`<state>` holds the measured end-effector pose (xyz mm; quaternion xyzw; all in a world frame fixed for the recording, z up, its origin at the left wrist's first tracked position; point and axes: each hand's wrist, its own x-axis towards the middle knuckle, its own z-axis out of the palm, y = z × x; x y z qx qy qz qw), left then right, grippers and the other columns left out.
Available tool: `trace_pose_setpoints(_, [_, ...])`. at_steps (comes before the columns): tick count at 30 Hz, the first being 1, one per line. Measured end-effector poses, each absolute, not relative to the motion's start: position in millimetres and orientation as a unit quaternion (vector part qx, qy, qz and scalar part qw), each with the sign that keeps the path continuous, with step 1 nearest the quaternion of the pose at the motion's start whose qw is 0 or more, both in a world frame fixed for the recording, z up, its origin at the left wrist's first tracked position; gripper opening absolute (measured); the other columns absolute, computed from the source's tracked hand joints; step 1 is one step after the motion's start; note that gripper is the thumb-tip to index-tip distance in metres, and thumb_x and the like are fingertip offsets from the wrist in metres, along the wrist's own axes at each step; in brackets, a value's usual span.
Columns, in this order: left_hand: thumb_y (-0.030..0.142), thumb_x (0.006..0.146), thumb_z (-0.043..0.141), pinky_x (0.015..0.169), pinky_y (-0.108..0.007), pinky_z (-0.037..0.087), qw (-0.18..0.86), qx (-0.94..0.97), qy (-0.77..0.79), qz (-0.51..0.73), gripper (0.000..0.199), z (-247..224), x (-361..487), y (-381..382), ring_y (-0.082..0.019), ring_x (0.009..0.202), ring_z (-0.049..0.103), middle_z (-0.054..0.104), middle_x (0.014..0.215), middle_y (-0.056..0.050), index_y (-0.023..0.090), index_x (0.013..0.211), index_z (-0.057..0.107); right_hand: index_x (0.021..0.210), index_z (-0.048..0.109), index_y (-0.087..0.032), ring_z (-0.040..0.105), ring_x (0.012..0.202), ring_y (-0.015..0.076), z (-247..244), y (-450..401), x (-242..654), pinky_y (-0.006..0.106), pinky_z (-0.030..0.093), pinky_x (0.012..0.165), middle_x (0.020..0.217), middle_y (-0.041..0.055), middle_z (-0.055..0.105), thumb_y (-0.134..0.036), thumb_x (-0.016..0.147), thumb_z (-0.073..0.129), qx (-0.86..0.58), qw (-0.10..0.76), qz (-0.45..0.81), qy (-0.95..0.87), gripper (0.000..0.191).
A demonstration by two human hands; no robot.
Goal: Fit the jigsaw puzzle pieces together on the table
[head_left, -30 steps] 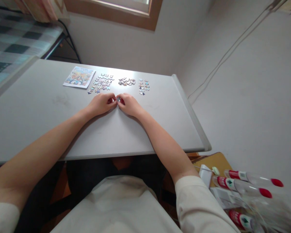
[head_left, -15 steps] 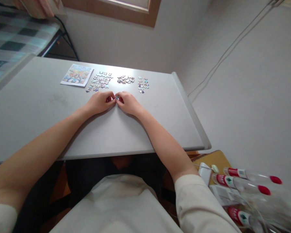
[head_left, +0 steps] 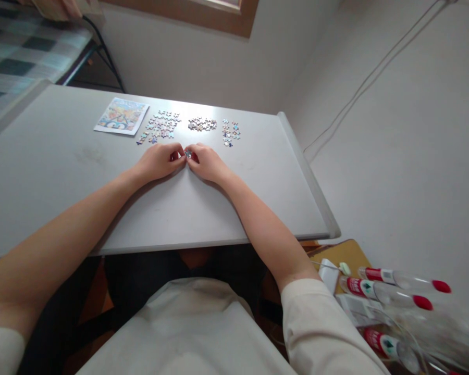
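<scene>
My left hand (head_left: pixel 162 160) and my right hand (head_left: pixel 206 161) meet over the middle of the white table (head_left: pixel 172 213), thumbs and forefingers pinched. Between their fingertips is a small puzzle piece (head_left: pixel 188 154), partly covered by the fingers; whether it is one piece or two joined I cannot tell. Just beyond my left hand lie spread-out puzzle pieces (head_left: pixel 162 126) in loose rows. A heap of puzzle pieces (head_left: pixel 202 124) sits behind my right hand, and a smaller group of pieces (head_left: pixel 230 133) lies right of that heap.
A printed picture sheet (head_left: pixel 122 116) lies at the table's back left. Right of the table, a yellow stool (head_left: pixel 346 252) bears a white power strip (head_left: pixel 329 276) and cables. Several plastic bottles with red caps (head_left: pixel 386 294) lie there. A checked bed (head_left: pixel 19 54) stands at the far left.
The view has tilted slightly, so the table's contents sit a little higher in the picture. Both hands keep their pinch, with hardly any visible finger movement.
</scene>
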<state>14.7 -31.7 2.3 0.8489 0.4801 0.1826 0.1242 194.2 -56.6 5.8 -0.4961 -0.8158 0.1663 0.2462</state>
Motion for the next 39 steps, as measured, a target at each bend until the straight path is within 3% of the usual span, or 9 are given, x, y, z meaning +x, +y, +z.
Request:
trace_pose_setpoints(17, [0.041,0.078,0.050,0.060,-0.024,0.034,0.136,0.840,0.496,0.175,0.027,5.8,16.7,-33.9,-0.016,0.066,0.055,0.065,0.070,-0.003,0.019,0.082,0.066,0.106,0.062,-0.014,0.053,0.088,0.0176,3.7,-54.9,193.3,0.030,0.042,0.086,0.093,0.0068,0.058,-0.020,0.089,0.044,-0.501,0.230,0.162,-0.819,0.026])
trace_pose_setpoints(39, [0.042,0.079,0.050,0.054,-0.024,0.030,0.139,0.853,0.462,0.201,0.027,3.1,15.2,-32.5,-0.014,0.056,0.049,0.061,0.063,-0.001,0.018,0.075,0.062,0.104,0.064,-0.014,0.050,0.079,0.0138,5.9,-57.3,194.4,0.024,0.040,0.077,0.085,0.0036,0.056,-0.020,0.087,0.048,-0.496,0.257,0.169,-0.812,0.025])
